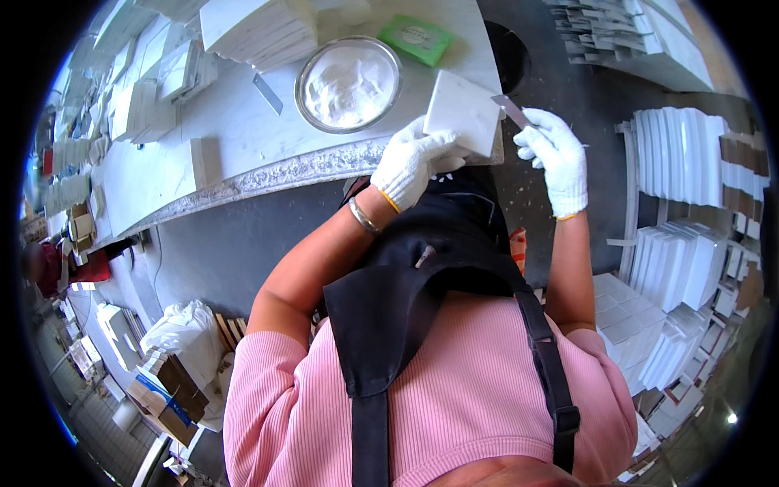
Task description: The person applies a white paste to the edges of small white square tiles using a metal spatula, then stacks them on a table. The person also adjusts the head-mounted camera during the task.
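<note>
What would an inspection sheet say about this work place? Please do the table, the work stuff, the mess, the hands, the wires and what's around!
Surface: pale table, front edge rough and speckled.
Job's things: white square tile, flat metal blade, metal bowl of white powder or paste.
Clutter: green block near the bowl; loose metal strip left of it; white slab stack behind.
Hands: gloved left hand holds the tile; gloved right hand holds the blade, tip by the tile's edge, contact unclear.
Cables: none clear enough to be sure of.
Surroundings: stacked white slabs at right; cardboard box at lower left.
</note>
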The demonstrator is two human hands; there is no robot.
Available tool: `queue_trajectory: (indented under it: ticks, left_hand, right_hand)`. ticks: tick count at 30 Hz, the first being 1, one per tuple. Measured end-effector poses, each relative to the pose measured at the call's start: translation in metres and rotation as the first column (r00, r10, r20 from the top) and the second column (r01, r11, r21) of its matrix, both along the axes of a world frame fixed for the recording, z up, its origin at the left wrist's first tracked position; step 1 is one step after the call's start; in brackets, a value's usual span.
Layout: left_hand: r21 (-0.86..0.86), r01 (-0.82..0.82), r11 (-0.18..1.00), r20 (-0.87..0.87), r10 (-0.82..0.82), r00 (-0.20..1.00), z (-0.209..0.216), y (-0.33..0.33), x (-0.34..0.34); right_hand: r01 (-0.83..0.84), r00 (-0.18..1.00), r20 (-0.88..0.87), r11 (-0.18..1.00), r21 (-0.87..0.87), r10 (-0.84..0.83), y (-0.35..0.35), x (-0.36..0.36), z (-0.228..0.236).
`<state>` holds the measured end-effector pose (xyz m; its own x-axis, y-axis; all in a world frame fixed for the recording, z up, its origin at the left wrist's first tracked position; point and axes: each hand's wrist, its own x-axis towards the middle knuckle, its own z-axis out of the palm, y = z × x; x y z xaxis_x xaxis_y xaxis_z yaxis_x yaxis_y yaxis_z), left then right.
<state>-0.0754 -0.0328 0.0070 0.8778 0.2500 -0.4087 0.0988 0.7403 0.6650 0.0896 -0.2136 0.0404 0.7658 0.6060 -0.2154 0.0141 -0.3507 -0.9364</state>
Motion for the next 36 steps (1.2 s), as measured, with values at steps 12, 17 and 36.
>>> queue_trajectory:
  ticks: [12, 17, 36]
  left_hand:
    - [0.602, 0.442, 0.665, -0.488, -0.132, 0.863, 0.034, 0.012, -0.008]
    - [0.917, 0.382, 0.113, -0.391, 0.070, 0.918, 0.025, 0.003, -0.029]
    - [0.978, -0.031, -0.205, 0.037, 0.025, 0.999, -0.022, 0.017, 0.002]
  right_hand:
    - [-0.134, 0.777, 0.542, 0.925, -0.356, 0.321, 0.002, -0.001, -0.039]
    - [-0.138, 0.715, 0.593, 0.907, -0.399, 0.370, 0.001, -0.003, -0.043]
    - [-0.138, 0.670, 0.645, 0.915, -0.379, 0.368, 0.017, -0.034, -0.040]
